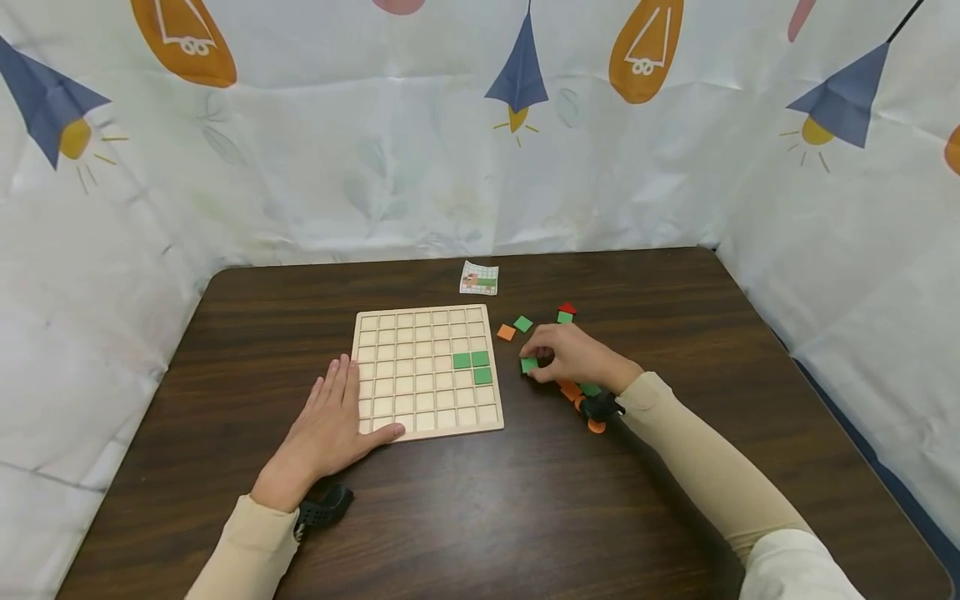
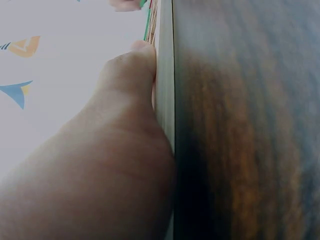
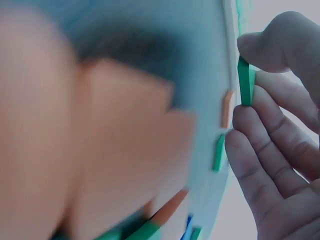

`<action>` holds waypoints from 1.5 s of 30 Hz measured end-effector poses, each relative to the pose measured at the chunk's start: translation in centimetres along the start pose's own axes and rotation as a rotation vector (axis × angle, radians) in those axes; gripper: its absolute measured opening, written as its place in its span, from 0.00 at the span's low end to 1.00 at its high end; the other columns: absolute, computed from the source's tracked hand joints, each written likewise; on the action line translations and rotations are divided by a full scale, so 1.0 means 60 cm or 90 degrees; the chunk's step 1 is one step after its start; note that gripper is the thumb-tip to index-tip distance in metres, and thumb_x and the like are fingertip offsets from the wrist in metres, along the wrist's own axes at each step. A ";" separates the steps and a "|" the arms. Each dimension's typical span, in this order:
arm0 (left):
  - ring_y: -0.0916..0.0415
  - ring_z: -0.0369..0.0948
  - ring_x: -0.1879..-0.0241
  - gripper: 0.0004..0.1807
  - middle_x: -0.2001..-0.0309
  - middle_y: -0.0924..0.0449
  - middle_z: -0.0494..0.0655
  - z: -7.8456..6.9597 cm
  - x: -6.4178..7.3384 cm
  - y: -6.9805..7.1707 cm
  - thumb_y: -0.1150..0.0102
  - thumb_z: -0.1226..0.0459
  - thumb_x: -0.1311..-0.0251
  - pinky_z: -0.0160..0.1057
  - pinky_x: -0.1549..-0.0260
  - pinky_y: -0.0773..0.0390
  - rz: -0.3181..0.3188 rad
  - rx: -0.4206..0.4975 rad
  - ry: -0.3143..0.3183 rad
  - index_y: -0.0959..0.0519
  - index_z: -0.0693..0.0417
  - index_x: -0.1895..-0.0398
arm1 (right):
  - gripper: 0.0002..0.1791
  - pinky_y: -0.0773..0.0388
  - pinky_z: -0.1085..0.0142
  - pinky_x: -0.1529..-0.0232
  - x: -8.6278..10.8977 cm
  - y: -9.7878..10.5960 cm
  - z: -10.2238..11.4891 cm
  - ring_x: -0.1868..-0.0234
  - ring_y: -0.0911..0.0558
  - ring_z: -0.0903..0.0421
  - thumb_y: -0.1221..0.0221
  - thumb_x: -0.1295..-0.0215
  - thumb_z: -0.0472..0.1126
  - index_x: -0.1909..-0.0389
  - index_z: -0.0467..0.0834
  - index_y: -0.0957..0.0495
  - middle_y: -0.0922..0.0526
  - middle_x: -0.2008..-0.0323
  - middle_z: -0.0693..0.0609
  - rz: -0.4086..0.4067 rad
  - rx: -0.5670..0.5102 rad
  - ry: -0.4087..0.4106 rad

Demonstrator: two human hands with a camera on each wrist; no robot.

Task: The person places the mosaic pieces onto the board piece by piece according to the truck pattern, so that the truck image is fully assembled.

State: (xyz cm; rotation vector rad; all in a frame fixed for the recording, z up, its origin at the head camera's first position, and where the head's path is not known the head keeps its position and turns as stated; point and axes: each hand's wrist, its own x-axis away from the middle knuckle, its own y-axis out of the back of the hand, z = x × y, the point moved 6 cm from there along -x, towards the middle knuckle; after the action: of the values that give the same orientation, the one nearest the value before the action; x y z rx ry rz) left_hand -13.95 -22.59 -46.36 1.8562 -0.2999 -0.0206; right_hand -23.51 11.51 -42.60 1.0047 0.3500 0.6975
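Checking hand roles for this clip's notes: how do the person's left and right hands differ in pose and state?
The left hand has its fingers straight, while the right hand has bent fingers. The left hand touches the left side of the board; the right hand is apart from it, to its right. The left hand grips nothing, whereas the right hand pinches a green square. Both hands come out of beige sleeves.

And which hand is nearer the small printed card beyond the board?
Right. The right hand is nearer the viewer than the card and to its right, pinching a green square; the left hand rests at the left edge of the board, farther away.
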 end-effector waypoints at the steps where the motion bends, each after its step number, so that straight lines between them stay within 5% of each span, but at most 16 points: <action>1: 0.65 0.66 0.17 0.72 0.17 0.67 0.71 0.001 0.000 0.000 0.51 0.23 0.41 0.68 0.20 0.56 0.000 0.000 0.001 0.63 0.72 0.18 | 0.11 0.16 0.65 0.54 -0.003 0.000 0.004 0.58 0.17 0.57 0.32 0.36 0.40 0.52 0.48 0.12 0.15 0.54 0.54 -0.010 -0.001 0.007; 11: 0.65 0.66 0.16 0.73 0.17 0.68 0.70 0.005 -0.002 -0.005 0.51 0.22 0.42 0.68 0.20 0.56 0.006 0.000 0.006 0.64 0.71 0.18 | 0.12 0.18 0.69 0.57 -0.045 -0.018 0.050 0.61 0.19 0.61 0.32 0.35 0.44 0.52 0.48 0.12 0.15 0.59 0.56 -0.049 -0.026 0.066; 24: 0.65 0.65 0.16 0.73 0.16 0.68 0.70 0.002 -0.003 -0.003 0.51 0.21 0.43 0.66 0.19 0.57 0.010 -0.002 0.014 0.64 0.70 0.18 | 0.13 0.19 0.71 0.55 -0.091 -0.058 0.100 0.60 0.19 0.61 0.30 0.35 0.45 0.52 0.47 0.12 0.14 0.57 0.53 -0.018 -0.020 0.100; 45: 0.64 0.65 0.16 0.74 0.16 0.67 0.70 0.001 -0.004 -0.002 0.51 0.21 0.43 0.66 0.19 0.56 0.004 -0.007 0.014 0.63 0.71 0.18 | 0.12 0.18 0.71 0.55 -0.097 -0.074 0.107 0.59 0.18 0.62 0.31 0.34 0.44 0.51 0.47 0.12 0.15 0.55 0.54 0.000 0.007 0.114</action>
State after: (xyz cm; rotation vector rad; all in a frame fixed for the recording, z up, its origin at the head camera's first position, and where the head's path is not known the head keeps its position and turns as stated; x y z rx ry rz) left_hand -14.15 -22.55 -46.54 1.8436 -0.2908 0.0026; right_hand -22.47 1.88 -43.44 0.9546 0.5093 0.7889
